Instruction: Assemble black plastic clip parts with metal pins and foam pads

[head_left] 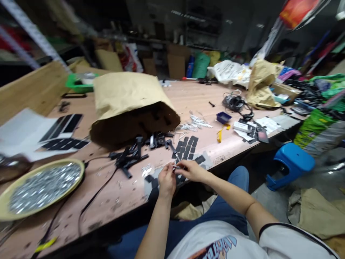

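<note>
Working by hand at a wooden workbench (113, 205)

A kraft paper sack (129, 104) lies tipped on its side, a round tray of silver fasteners (43, 189) is set at left, and black plastic pieces (130, 156) are heaped beside rows of black pads (185, 149). The fingers of the left hand (166, 181) and right hand (191, 171) are pressed together, a small silvery part (175, 166) being pinched between them just above the pads, near the bench edge.

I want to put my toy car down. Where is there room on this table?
The widest bare wood lies beyond the big paper sack, between it and the black wire bundle. A smaller bare patch sits between the yellow strap and the right hand. It is crowded by the left hand, among black pieces, and at the round tray of silver bits.
</note>
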The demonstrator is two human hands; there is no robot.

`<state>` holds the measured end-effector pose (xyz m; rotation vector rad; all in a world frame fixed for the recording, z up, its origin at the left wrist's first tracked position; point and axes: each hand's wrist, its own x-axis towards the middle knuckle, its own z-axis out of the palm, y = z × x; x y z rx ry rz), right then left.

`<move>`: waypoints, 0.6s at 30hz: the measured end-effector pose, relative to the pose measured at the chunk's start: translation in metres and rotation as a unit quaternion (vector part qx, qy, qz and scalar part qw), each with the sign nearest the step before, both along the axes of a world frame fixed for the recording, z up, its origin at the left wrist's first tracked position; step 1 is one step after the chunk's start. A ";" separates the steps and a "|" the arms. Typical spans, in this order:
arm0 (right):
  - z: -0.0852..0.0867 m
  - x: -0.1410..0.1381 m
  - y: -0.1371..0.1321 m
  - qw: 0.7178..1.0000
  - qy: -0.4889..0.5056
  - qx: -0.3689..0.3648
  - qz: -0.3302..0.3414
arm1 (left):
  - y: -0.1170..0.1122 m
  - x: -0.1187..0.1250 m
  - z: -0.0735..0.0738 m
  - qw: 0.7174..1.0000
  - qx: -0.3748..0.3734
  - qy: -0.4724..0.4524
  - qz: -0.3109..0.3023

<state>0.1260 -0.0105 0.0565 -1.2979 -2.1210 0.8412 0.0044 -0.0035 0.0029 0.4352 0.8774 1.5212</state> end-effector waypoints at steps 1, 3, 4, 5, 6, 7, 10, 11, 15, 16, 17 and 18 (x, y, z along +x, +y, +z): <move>0.000 0.005 -0.002 1.000 0.000 0.017 0.017 | 0.002 0.000 -0.003 1.000 0.001 0.001 -0.008; -0.002 0.015 -0.010 0.999 -0.006 0.038 0.038 | 0.005 0.001 -0.007 0.999 0.003 0.020 -0.037; -0.004 0.020 -0.015 0.998 -0.012 0.042 0.034 | 0.005 0.002 -0.008 0.998 -0.001 0.036 -0.054; -0.006 0.024 -0.020 0.999 -0.018 0.046 0.021 | 0.003 0.004 -0.009 0.996 -0.007 0.055 -0.069; -0.010 0.027 -0.025 0.998 -0.025 0.051 0.005 | 0.001 0.006 -0.010 0.994 -0.012 0.074 -0.083; -0.013 0.029 -0.030 0.998 -0.029 0.060 -0.010 | -0.001 0.009 -0.010 0.991 -0.014 0.090 -0.096; -0.025 0.032 -0.039 0.993 -0.034 0.103 -0.040 | -0.006 0.016 -0.013 0.985 0.001 0.125 -0.122; -0.027 0.034 -0.041 0.992 -0.037 0.113 -0.045 | -0.007 0.017 -0.014 0.982 0.008 0.140 -0.124; -0.026 0.048 -0.040 0.987 -0.088 0.088 -0.100 | -0.009 0.010 -0.012 0.969 0.029 0.232 -0.075; -0.023 0.054 -0.038 0.983 -0.114 0.064 -0.127 | -0.010 0.005 -0.010 0.965 0.039 0.252 -0.056; -0.021 0.059 -0.034 0.977 -0.145 0.041 -0.153 | -0.010 -0.001 -0.008 0.960 0.048 0.272 -0.036; -0.019 0.065 -0.029 0.969 -0.177 0.022 -0.174 | -0.009 -0.007 -0.006 0.955 0.052 0.291 -0.016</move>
